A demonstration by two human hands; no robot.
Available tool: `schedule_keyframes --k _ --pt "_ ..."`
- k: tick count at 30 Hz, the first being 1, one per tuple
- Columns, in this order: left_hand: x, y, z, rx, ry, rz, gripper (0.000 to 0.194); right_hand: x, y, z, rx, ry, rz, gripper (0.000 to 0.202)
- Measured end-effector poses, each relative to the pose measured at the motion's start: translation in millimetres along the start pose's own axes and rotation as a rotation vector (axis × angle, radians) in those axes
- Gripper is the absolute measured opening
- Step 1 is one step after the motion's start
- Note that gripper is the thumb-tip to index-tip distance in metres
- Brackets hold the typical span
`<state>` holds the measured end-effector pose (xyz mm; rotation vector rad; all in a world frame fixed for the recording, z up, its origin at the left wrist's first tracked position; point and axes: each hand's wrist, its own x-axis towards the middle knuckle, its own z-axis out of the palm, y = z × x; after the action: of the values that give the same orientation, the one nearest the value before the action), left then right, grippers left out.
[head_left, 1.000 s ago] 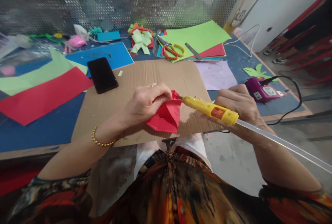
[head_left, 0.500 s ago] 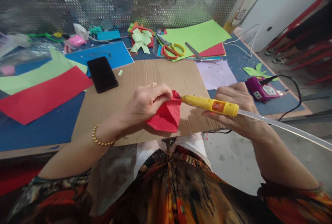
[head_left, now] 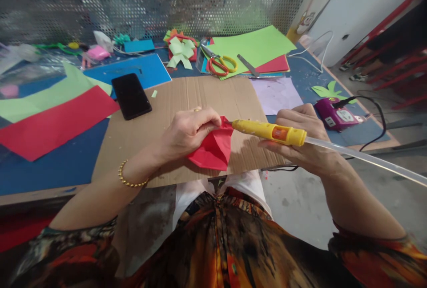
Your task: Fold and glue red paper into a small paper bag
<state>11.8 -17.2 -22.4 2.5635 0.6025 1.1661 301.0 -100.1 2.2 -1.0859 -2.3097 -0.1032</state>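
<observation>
My left hand (head_left: 190, 130) pinches the upper edge of a folded red paper piece (head_left: 215, 148) over the cardboard sheet (head_left: 160, 130). My right hand (head_left: 300, 139) is closed around a yellow hot glue gun (head_left: 256, 130), its fingers mostly behind the body. The gun's nozzle points left and meets the top edge of the red paper by my left fingertips. A long clear glue stick (head_left: 367, 160) sticks out of the gun's back end towards the right. Whether glue is coming out cannot be seen.
A black phone (head_left: 131, 96) lies on the cardboard's left corner. Behind are scissors (head_left: 218, 65), green paper (head_left: 250, 45) and a metal blade (head_left: 247, 64). A purple power adapter (head_left: 338, 114) with a black cable sits at right; red paper (head_left: 56, 121) lies left.
Almost nothing differs. The glue gun's rear end and my right hand have risen very slightly; the nozzle stays at the red paper. My left hand keeps its pinch.
</observation>
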Motion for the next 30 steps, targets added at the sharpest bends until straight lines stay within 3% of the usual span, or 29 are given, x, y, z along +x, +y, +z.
schedule_keyframes --k 6,13,16,20,24,27,30 --pt "1 2 -2.0 0.004 -0.027 -0.042 0.016 -1 -1 0 0.019 0.018 -0.013 0.045" --pt "0 4 -2.5 0.013 -0.028 -0.068 0.017 1 -2 -3 0.096 -0.052 0.074 0.048" --pt "0 3 -2.1 0.008 -0.039 -0.063 0.017 1 0 -2 0.181 -0.068 0.157 0.049" --pt "1 1 -2.6 0.025 -0.05 -0.061 0.018 -6 3 3 0.46 -0.069 0.381 0.041" --pt "1 -1 -3.7 0.032 -0.068 -0.061 0.017 -15 8 9 0.671 0.018 0.588 0.038" --pt "1 -2 -3.8 0.052 -0.061 -0.049 0.017 -19 12 11 0.734 0.087 0.614 0.038" --pt "1 -2 -3.6 0.062 -0.046 -0.017 0.017 -19 16 10 0.756 0.059 0.563 0.041"
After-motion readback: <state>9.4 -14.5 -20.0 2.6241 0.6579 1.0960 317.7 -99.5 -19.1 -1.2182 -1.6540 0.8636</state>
